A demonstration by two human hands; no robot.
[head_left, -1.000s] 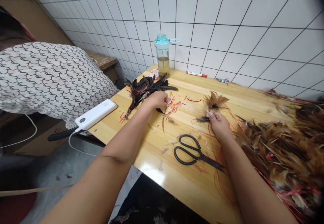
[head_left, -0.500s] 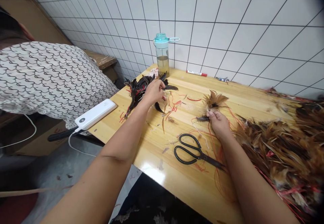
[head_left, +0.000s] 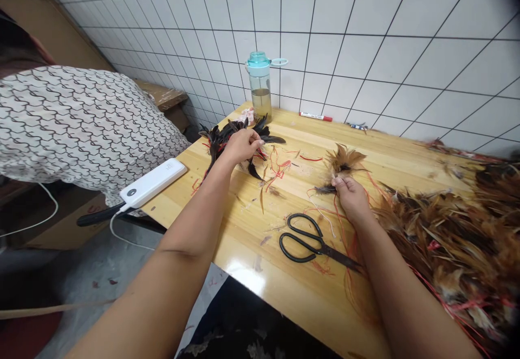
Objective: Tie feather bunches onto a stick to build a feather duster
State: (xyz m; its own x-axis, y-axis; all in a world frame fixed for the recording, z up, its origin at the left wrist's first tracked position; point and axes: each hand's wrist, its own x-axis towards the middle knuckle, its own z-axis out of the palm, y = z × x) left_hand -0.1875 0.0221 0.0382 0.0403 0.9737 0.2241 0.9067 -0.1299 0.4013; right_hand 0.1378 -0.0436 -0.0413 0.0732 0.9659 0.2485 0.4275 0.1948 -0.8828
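My left hand (head_left: 244, 145) is over a pile of black feathers (head_left: 219, 139) with red strings at the table's far left. Its thumb and fingertips are pinched together; what lies between them is too small to make out. My right hand (head_left: 350, 192) is closed on a small bunch of brown feathers (head_left: 345, 158), held by its base with the tips fanned upward. A dark feather and a white thread (head_left: 323, 213) hang beside those fingers. Black-handled scissors (head_left: 320, 245) lie on the table, their blades pointing toward my right forearm.
A large heap of brown feathers (head_left: 455, 234) covers the table's right side. A water bottle (head_left: 260, 88) and a red-capped marker (head_left: 316, 116) are near the tiled wall. A white power bank (head_left: 154, 183) with a cable sits at the left edge. Another person in a patterned top (head_left: 89, 126) is at left.
My left hand has shifted slightly left and down over the black feathers, fingers still pinched. My right hand and its brown feather bunch have stayed in place.
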